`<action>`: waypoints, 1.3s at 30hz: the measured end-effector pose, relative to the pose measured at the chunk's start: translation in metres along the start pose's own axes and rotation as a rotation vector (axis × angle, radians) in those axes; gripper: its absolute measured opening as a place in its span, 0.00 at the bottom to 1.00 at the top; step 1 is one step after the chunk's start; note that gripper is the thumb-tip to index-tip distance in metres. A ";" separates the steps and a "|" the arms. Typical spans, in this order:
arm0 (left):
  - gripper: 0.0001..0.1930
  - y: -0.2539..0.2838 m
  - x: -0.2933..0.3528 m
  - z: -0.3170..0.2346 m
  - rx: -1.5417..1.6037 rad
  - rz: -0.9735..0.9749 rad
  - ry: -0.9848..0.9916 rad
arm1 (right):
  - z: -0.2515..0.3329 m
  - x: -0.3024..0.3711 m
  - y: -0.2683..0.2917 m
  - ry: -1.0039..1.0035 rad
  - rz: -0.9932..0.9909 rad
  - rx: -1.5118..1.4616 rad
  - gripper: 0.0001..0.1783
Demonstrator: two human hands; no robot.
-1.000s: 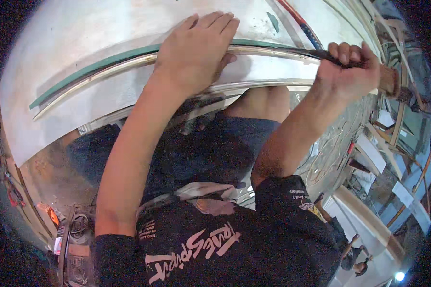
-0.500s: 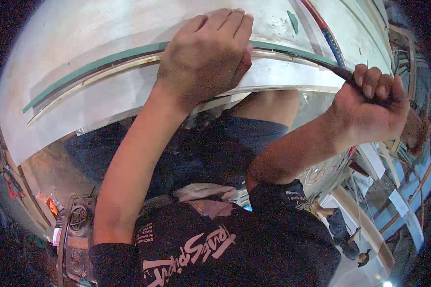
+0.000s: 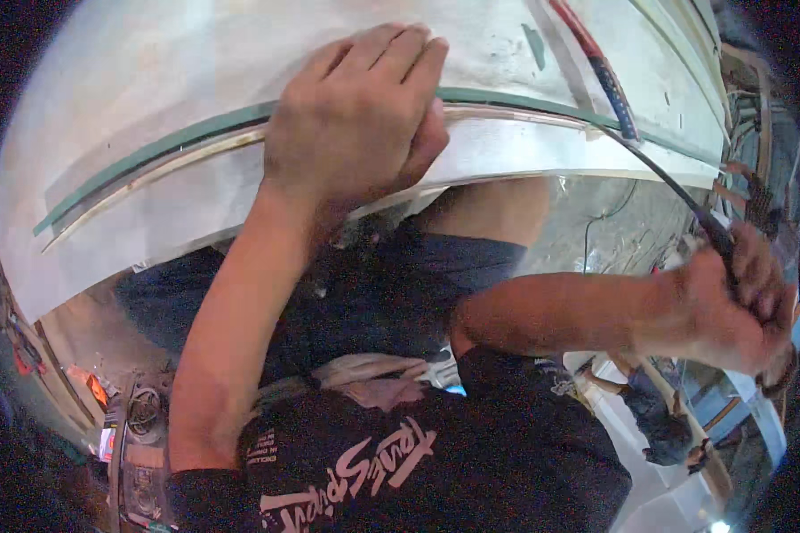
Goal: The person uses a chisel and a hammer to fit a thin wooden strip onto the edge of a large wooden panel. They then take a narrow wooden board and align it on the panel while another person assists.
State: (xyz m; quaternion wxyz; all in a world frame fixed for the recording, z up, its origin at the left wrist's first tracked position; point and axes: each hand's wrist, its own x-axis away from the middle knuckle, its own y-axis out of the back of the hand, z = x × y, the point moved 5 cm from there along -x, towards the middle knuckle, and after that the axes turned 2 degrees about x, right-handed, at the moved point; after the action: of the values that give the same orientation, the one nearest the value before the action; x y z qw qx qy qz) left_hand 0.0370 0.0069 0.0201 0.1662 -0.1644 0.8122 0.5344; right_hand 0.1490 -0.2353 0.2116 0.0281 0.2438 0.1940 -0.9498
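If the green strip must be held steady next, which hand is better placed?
Probably the left hand: it lies over the green strip, while the right hand is away from it, beyond the board's edge, gripping a dark bar.

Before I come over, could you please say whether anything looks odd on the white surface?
A small, ragged green patch, perhaps a stray scrap, shows on the white surface beyond the green strip; its uneven outline looks odd.

Large pale lettering (image 3: 354,480) on a black shirt (image 3: 516,453), smaller pale print (image 3: 260,446) beside it
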 end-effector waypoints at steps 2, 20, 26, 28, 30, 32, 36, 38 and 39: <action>0.21 -0.005 -0.004 0.000 -0.007 -0.045 -0.024 | -0.026 0.026 -0.029 -0.055 0.057 -0.046 0.18; 0.20 0.004 -0.005 -0.004 -0.016 0.022 0.013 | -0.073 0.077 -0.100 -0.013 0.022 0.291 0.20; 0.20 -0.001 -0.001 0.001 0.046 0.056 0.030 | -0.066 0.088 -0.083 -0.103 0.040 0.144 0.19; 0.19 0.001 -0.001 0.000 0.025 0.010 0.006 | -0.062 0.093 -0.074 -0.086 0.052 0.176 0.19; 0.19 0.006 -0.002 -0.004 0.004 -0.034 -0.024 | -0.064 0.091 -0.071 -0.068 0.076 0.158 0.19; 0.18 0.014 -0.006 -0.011 0.067 -0.050 -0.066 | -0.071 0.081 -0.069 -0.089 0.070 0.156 0.19; 0.17 0.023 -0.006 -0.011 0.099 -0.079 -0.049 | -0.087 0.051 -0.076 -0.052 0.189 0.176 0.15; 0.16 0.020 -0.003 -0.012 0.100 -0.077 -0.059 | -0.085 0.064 -0.092 0.005 0.129 0.121 0.16; 0.16 0.022 -0.002 -0.011 0.089 -0.081 -0.064 | -0.086 0.069 -0.096 0.005 0.130 0.115 0.16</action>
State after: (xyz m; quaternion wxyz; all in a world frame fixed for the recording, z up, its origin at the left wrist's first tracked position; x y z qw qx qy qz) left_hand 0.0285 0.0049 0.0428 0.2205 -0.1724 0.8221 0.4957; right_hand 0.1131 -0.1112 0.1436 0.0750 0.2593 0.1231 -0.9550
